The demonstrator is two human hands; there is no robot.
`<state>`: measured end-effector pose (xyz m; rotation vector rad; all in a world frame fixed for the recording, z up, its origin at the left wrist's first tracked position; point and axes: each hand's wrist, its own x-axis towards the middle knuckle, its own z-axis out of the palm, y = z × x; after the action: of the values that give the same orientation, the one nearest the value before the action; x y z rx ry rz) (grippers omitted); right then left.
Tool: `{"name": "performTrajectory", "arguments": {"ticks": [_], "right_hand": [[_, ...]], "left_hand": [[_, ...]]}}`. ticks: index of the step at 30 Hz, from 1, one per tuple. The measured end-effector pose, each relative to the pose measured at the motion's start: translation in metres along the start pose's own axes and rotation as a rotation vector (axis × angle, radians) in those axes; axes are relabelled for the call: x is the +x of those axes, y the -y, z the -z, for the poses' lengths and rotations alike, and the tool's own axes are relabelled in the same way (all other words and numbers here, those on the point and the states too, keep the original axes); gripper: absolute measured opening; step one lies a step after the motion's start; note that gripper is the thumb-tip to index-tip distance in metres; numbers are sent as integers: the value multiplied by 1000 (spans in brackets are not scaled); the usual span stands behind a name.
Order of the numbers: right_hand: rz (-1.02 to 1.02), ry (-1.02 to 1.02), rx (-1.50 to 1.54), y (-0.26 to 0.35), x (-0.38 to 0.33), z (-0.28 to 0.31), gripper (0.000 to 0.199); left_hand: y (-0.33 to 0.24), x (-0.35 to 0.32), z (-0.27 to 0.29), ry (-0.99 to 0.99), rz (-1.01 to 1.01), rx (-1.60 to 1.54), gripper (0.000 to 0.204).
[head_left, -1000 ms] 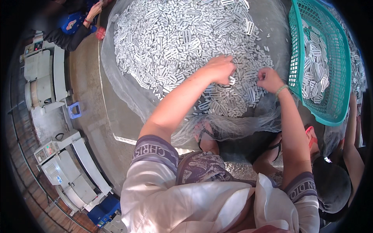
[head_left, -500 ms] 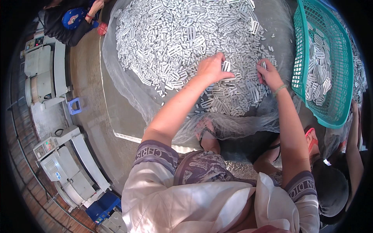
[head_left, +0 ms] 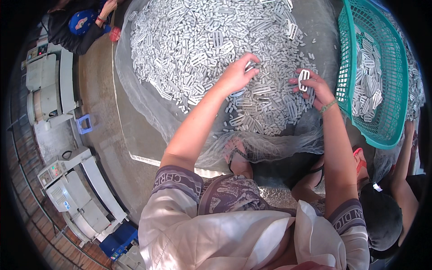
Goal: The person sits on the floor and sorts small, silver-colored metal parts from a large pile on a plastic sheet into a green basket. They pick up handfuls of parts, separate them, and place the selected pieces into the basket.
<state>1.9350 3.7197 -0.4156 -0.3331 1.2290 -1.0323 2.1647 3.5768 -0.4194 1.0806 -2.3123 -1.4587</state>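
Note:
My right hand (head_left: pixel 317 91) pinches a silver slotted buckle (head_left: pixel 304 80), its flat side facing up, above the right part of the pile. My left hand (head_left: pixel 238 75) is over the middle of the pile, thumb and forefinger apart and curved; a sliver of a piece shows between them, though it seems to lie in the pile. Beneath both hands spreads a heap of small grey capsule-shaped pellets (head_left: pixel 180 49) with slotted metal buckles mixed in. Several loose buckles (head_left: pixel 252 122) lie at the near edge, and another buckle (head_left: pixel 218 39) rests farther up the heap.
Right of the pile stands a green plastic basket (head_left: pixel 382 135) holding many buckles (head_left: pixel 369 85). Thin netting (head_left: pixel 274 146) lies under the heap and hangs over the near table edge. A co-worker's hand (head_left: pixel 108 8) is at upper left, another person's arm (head_left: pixel 402 157) at right. Machines (head_left: pixel 74 189) line the left.
My left hand has moved left and away, without the buckle it held between thumb and finger. My right hand has turned, so a buckle now shows flat in its fingers.

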Motion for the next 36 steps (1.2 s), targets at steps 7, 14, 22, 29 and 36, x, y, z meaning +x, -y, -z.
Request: {"name": "performTrajectory", "arguments": {"ticks": [7,14,22,29,36], "right_hand": [[42,300,793,-3,4,-4,34],[68,262,909,-5,11,-27,25],[10,56,345,3,7,-32,32],[-93,290,446,8,-1,-50,40],[-152,238,229,4,-3,-44,32]], "left_hand": [[-38,-9,-8,185,-63,212,24],[-80,-17,-34,59,-288,159,30],[-50,-2,-16,111,38,-318,19],[-51,-5,-9,94,32,-483,16],[-57,-11,0,-6,-213,-148,16]]}}
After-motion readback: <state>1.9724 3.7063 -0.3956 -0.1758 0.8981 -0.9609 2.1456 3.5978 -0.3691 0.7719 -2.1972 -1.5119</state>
